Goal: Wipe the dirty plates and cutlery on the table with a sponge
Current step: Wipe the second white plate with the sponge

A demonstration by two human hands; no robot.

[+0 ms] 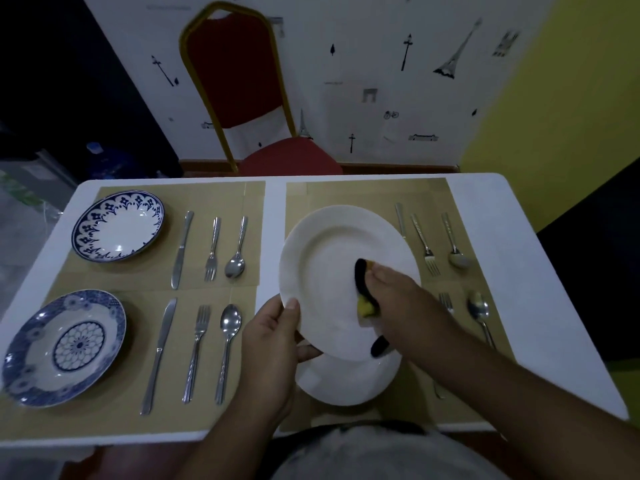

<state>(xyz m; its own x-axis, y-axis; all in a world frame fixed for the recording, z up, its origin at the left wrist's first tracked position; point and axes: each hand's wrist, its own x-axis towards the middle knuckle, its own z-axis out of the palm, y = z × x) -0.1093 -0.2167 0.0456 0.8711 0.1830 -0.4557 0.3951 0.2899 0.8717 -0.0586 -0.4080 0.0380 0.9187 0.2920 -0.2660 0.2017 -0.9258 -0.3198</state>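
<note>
My left hand [273, 337] grips the near left rim of a large white plate [325, 251], holding it tilted above the table. My right hand [398, 299] presses a yellow and black sponge [363, 289] onto the plate's right side. A second white plate [346, 382] lies flat underneath, partly hidden. To the right lie a fork [425, 244], a spoon [453, 240], a knife [400, 220] and, nearer, another spoon [479, 310] and a fork [446, 301] partly covered by my right arm.
On the left mats sit two blue-patterned plates [117, 226] [65, 348], each with a knife, fork and spoon beside it. A red chair [242, 91] stands behind the white table [540, 289]. Tan placemats [214, 195] cover most of the tabletop.
</note>
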